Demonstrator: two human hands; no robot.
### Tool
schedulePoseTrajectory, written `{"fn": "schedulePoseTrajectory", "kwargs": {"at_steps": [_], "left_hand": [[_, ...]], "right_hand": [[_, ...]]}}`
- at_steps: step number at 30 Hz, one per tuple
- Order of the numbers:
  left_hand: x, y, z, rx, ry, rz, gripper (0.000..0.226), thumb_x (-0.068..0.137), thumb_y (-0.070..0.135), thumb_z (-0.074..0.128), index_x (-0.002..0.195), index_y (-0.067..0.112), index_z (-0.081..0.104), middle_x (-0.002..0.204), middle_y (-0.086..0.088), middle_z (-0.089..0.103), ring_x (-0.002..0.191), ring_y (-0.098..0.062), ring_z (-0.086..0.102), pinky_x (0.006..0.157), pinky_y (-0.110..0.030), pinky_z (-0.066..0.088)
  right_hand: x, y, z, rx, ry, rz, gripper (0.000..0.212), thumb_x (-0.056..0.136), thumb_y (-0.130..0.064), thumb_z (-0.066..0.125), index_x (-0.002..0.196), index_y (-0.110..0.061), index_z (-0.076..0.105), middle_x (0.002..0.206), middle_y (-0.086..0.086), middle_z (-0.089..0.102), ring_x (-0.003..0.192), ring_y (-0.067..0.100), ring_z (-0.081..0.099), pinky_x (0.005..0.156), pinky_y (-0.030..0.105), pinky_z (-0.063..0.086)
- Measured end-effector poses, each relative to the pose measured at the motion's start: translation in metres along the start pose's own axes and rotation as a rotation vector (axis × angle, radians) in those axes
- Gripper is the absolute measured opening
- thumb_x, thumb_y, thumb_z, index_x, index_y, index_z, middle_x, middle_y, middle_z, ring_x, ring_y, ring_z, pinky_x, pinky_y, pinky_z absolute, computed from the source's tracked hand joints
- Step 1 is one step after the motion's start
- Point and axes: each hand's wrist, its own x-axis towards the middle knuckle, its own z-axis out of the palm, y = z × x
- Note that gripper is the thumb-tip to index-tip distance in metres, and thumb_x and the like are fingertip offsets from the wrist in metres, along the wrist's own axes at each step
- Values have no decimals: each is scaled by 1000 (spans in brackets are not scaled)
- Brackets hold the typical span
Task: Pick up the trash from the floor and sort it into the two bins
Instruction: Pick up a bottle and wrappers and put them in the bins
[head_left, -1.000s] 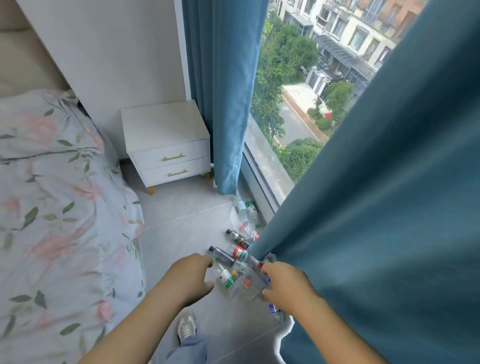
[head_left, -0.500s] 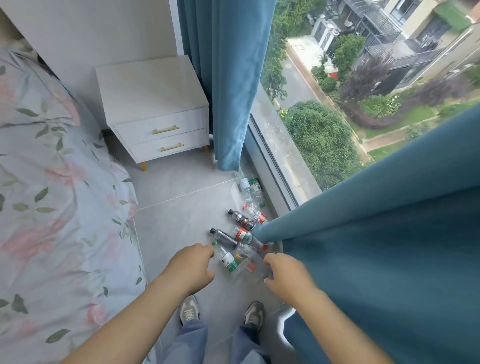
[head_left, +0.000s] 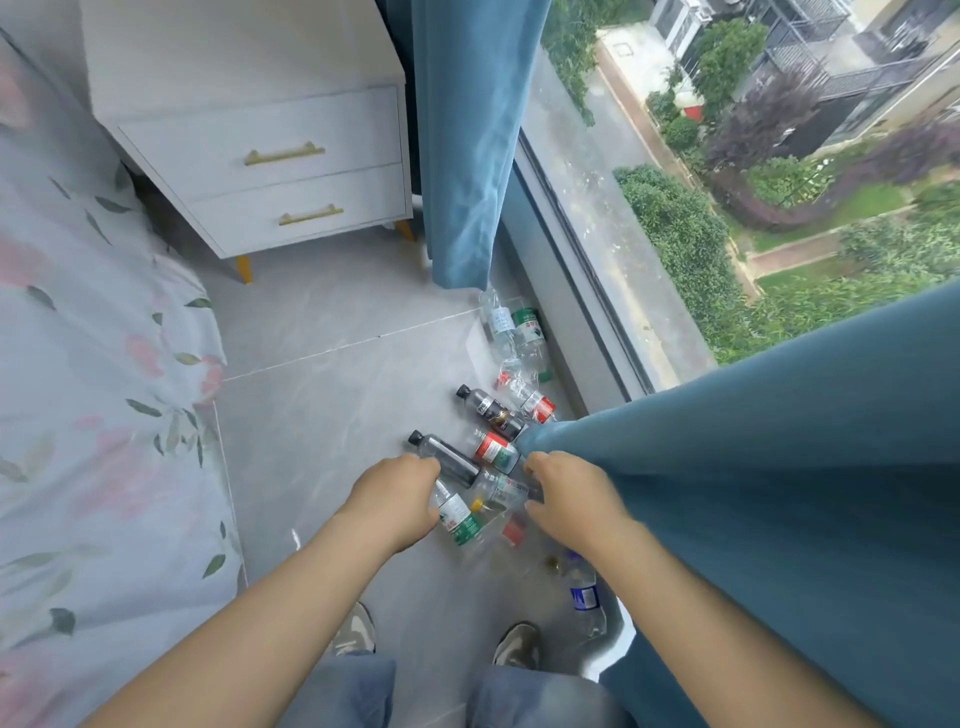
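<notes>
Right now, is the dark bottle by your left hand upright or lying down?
Lying down: the dark bottle lies on its side on the floor, black cap pointing away, beside the left hand.

- Left hand (head_left: 395, 499): fingertips are hidden beyond the knuckles; any grip on the green-label bottle (head_left: 460, 519) cannot be determined.
- Right hand (head_left: 569, 499): fingertips are likewise concealed at the clear bottle (head_left: 501, 488); hold undetermined.
- Near curtain (head_left: 753, 519): the floor at right is covered, and a white curved object (head_left: 618, 649) is partly hidden, so its identity cannot be told.
- Bottle labels: print too small to be read.
- Bed (head_left: 78, 415): cut off at the left edge.
- Nightstand (head_left: 260, 156): top cut off at the far edge.
- Shoes (head_left: 517, 644): heels covered by trouser legs.
</notes>
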Motion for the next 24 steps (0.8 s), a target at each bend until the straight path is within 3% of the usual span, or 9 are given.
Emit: {"fn": "schedulePoseTrajectory", "kwargs": {"at_steps": [8,12,15,18,22,24], "left_hand": [[151,-37,120,47,50,54,31,86,23,53,116,14,55,116,-6,59,105,-28,58,83,-32,47],[225,-57,174,4,83,88,36,86,27,56,120,16,56,120,-4,60,110,-24,56,89,-30,48],[273,-66,210,33,96,139,40,86,28,57,125,18,54,124,-3,59,114,-23,55,92,-30,46],[307,-65,232,153,186,224,43,88,27,56,129,18,51,127,-4,58,117,-24,54,92,-29,44],[325,-66,251,224,250,245,41,86,29,57,125,16,53,124,-5,60,114,-25,55,91,-32,47],[321,-65,259,236,231,245,38,84,28,57,121,15,56,119,-5,62,110,-26,57,90,-34,49]], "right_hand": [[147,34,138,15,52,-23,30,86,-15,53,115,-12,53,102,5,60,94,26,60,72,36,53],[215,55,203,10,101,-48,30,83,-16,56,113,-12,57,102,2,61,99,25,57,74,35,51],[254,72,240,-71,153,-81,18,82,-15,56,100,-17,55,87,-2,52,87,24,53,64,30,39],[278,88,254,-129,234,-103,5,81,-14,54,83,-18,52,76,-3,50,79,25,52,62,28,38],[278,110,254,-162,342,-36,25,83,-21,55,106,-15,62,96,1,62,94,25,58,73,30,50],[264,121,259,-158,300,37,28,83,-23,56,109,-13,62,105,5,64,99,28,59,82,36,53]]}}
